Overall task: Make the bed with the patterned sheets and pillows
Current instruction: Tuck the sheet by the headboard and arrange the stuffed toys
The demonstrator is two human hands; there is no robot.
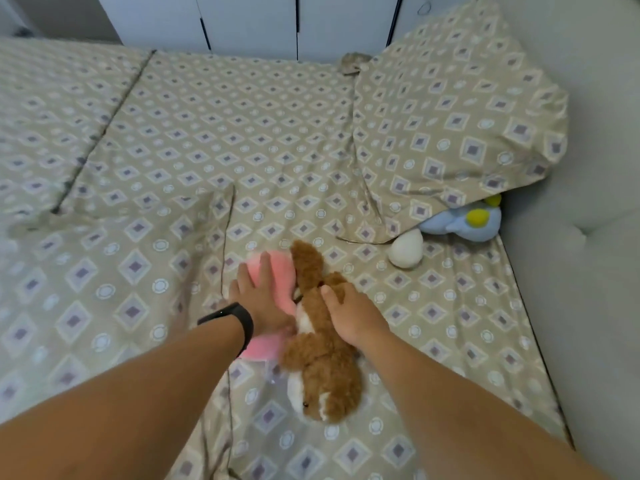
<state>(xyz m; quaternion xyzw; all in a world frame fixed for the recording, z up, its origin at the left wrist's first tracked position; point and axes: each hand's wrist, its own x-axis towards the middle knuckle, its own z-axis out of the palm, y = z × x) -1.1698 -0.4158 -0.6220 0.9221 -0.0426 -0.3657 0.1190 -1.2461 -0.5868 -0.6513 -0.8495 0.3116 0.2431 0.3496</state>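
A beige sheet with a diamond pattern [225, 133] covers the bed. One pillow in the same pattern [457, 109] leans against the padded wall at the right. A second patterned pillow [104, 271] lies flat at the near left. Between them lie a pink plush toy [280, 271] and a brown and white plush dog [322, 368]. My left hand [263, 299] rests flat on the pink toy with straight fingers. My right hand [349, 310] lies on the brown dog's body, thumb out, fingers curving over the fur.
A blue plush with yellow spots [464, 220] and a white egg-shaped toy [407, 249] peek out under the leaning pillow. A grey padded wall [588, 237] borders the bed on the right. White wardrobe doors [249, 22] stand behind the bed.
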